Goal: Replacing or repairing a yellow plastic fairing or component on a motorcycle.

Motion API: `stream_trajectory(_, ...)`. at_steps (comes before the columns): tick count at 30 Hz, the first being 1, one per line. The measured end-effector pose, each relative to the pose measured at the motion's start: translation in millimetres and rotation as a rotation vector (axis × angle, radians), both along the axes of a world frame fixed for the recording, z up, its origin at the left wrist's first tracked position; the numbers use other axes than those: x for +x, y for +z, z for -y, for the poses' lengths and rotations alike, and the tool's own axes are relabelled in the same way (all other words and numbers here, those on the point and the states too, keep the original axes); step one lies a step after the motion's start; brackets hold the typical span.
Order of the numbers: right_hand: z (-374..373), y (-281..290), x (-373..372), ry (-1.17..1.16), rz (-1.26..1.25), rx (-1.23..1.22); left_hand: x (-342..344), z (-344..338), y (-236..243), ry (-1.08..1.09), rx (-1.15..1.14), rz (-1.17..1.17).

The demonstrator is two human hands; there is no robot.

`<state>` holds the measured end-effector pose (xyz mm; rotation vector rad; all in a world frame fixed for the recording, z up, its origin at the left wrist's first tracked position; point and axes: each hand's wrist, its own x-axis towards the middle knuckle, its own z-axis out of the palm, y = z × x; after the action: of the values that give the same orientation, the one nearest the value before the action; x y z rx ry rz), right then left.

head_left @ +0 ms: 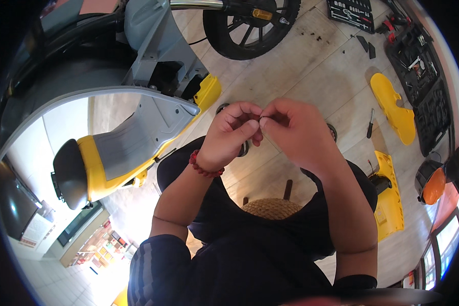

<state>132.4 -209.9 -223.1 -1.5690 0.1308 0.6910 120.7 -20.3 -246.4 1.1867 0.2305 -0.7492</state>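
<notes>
My left hand [231, 129] and my right hand [297, 131] meet in front of my lap, fingertips touching. Thumb and fingers of each are pinched together around a tiny dark piece [261, 118], too small to name. A red beaded bracelet [205, 164] circles my left wrist. To the left of my hands is a yellow and grey scooter [132, 132], its front wheel [251, 28] beyond them on the floor. Inner parts of the scooter's front show between grey panels.
On the right lie a curved yellow panel [392, 109], another yellow panel [390, 204], a screwdriver [371, 124] and an open black tool case [418, 76]. A socket set [349, 14] and small dark screws [315, 35] are farther off. A woven stool [272, 208] shows beneath me.
</notes>
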Motion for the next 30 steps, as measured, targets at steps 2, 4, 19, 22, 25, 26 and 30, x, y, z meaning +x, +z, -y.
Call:
stream_trajectory(2, 1.0, 1.4, 4.9, -0.007, -0.036, 0.038, 3.1, -0.9, 0.1, 0.011, -0.021, -0.004)
stream_trajectory(4, 0.7, 0.2, 8.1, -0.013, -0.027, 0.033, 8.0, -1.3, -0.5, -0.005, -0.042, 0.009)
stream_trajectory(19, -11.8, -6.3, 15.5, 0.061, 0.02, -0.043, 17.1, -9.7, -0.3, -0.053, 0.052, -0.034)
stream_trajectory(22, -15.8, -8.8, 15.3, 0.066, -0.01, -0.01, 16.5, -12.2, 2.8, -0.057, 0.082, -0.009)
stream_trajectory(25, -18.5, -13.3, 13.6, 0.06, -0.014, 0.02, 13.2, -15.5, 1.9, -0.044, 0.064, -0.011)
stream_trajectory(26, -19.2, -14.3, 12.8, 0.053, -0.01, 0.032, 12.4, -15.5, 2.5, -0.039, 0.062, -0.014)
stream_trajectory(30, -22.0, -15.0, 12.6, 0.052, -0.036, 0.06, 9.8, -15.6, 4.0, 0.014, 0.067, -0.014)
